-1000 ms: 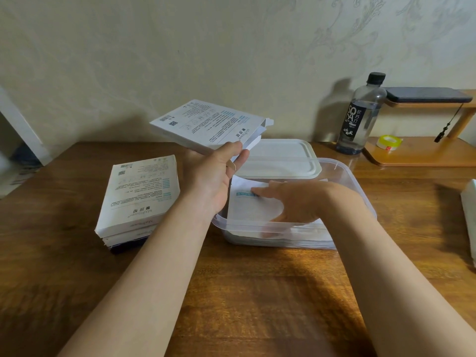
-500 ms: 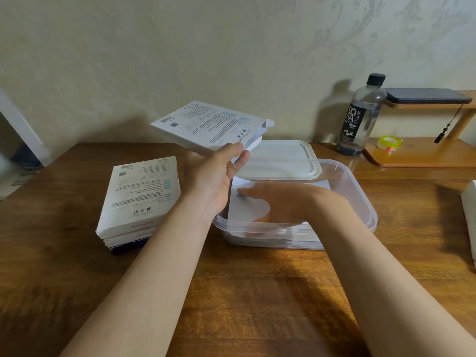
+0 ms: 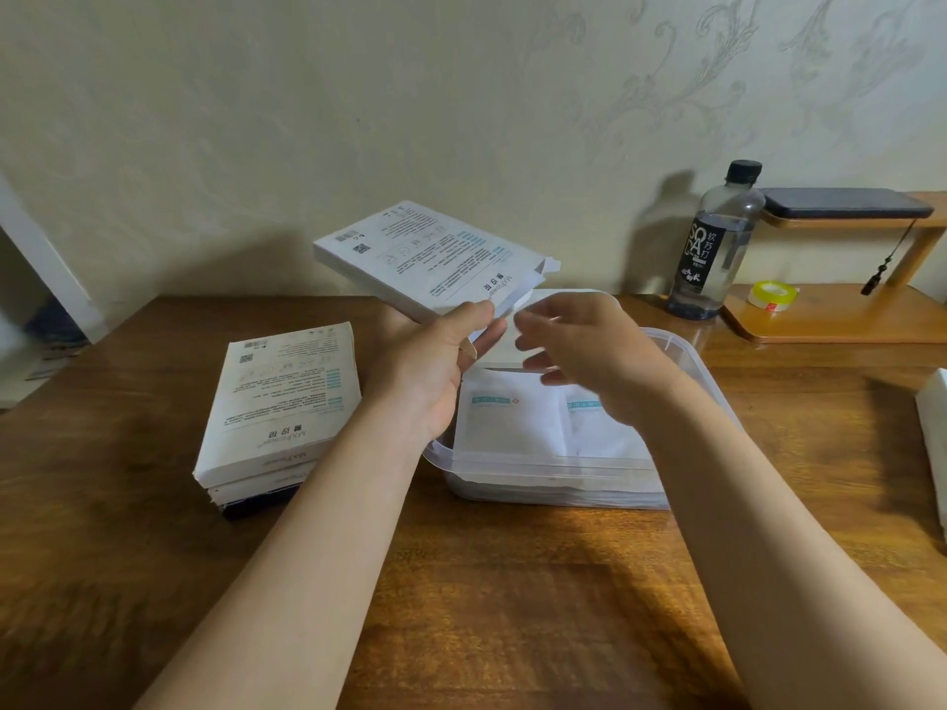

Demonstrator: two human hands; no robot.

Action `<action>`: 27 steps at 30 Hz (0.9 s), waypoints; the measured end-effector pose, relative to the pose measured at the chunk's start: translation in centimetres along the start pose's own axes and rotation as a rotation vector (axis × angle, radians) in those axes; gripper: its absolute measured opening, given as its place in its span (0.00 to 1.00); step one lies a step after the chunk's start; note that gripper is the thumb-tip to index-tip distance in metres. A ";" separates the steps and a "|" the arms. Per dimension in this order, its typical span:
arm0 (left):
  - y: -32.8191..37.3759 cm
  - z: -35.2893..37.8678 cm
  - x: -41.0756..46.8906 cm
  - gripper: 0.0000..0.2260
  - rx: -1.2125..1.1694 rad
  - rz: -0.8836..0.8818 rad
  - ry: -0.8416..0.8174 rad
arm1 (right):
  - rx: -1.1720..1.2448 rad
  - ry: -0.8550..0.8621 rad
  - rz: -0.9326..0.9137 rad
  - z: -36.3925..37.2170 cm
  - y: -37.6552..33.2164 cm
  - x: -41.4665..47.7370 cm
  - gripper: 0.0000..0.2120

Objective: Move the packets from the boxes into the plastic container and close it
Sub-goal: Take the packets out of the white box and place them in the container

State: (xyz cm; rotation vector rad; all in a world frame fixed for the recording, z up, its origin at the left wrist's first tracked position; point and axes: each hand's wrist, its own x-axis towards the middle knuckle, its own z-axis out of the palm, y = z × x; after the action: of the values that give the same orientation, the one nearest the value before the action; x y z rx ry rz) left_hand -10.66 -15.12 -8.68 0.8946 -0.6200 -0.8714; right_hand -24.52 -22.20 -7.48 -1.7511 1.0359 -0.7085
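Note:
My left hand (image 3: 435, 371) grips a flat white box (image 3: 425, 258) by its near corner and holds it tilted in the air, its open flap end facing right. My right hand (image 3: 579, 345) hovers blurred just right of that open end, above the clear plastic container (image 3: 707, 381), fingers loosely spread and holding nothing. White packets (image 3: 512, 422) with blue print lie flat inside the container. The white lid (image 3: 517, 345) lies behind the container, mostly hidden by my hands. A stack of similar white boxes (image 3: 279, 407) stands to the left on the wooden table (image 3: 487, 581).
A dark-labelled water bottle (image 3: 715, 248) stands at the back right beside a wooden shelf (image 3: 845, 315) carrying a roll of tape (image 3: 771, 294) and a dark phone (image 3: 845, 202). A white object (image 3: 935, 438) lies at the right edge.
My right hand has lifted off the packets in the container and risen to the open end of the held box. The left hand and box have barely moved.

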 end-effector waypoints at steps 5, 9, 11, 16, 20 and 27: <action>0.2 0.4 -0.4 0.22 0.066 -0.003 -0.124 | 0.358 0.015 0.131 0.0 -0.5 -0.1 0.12; 0.2 0.2 -0.3 0.22 0.053 -0.033 -0.152 | 0.464 0.042 0.157 -0.2 -0.9 -0.3 0.09; 0.3 0.3 -0.4 0.21 0.041 -0.048 -0.154 | 0.494 0.057 0.138 -0.2 -1.1 -0.3 0.06; 0.6 0.8 -0.5 0.21 -0.010 -0.062 -0.148 | 0.529 0.039 0.078 -0.3 -1.6 -0.6 0.06; 0.8 1.0 -0.6 0.18 -0.007 -0.065 -0.063 | 0.534 0.024 0.060 -0.5 -2.0 -0.8 0.05; 1.4 1.0 0.0 0.16 -0.064 -0.102 0.079 | 0.568 0.107 0.088 -1.0 -2.2 -0.6 0.09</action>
State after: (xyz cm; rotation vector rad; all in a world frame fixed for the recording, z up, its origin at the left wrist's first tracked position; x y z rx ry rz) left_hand -10.91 -15.03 -7.03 0.9046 -0.4788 -0.9382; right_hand -24.92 -21.70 -5.10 -1.1821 0.8662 -0.9401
